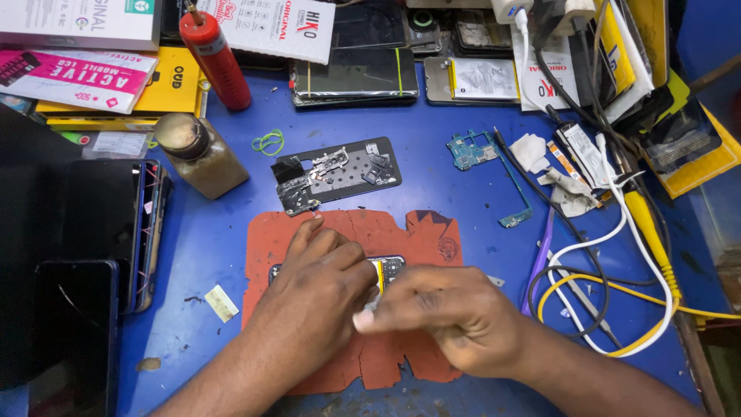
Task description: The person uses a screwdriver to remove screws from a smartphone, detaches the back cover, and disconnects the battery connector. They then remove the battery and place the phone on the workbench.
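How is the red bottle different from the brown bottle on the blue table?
The red bottle is tall, thin and bright, with a small metal nozzle on top; the brown bottle is short, wide and dull, with a broad round cap. The red bottle sits farther from the hands, among boxes; the brown bottle stands nearer, beside the dark phones. Both lean in this view and rest on the blue table.
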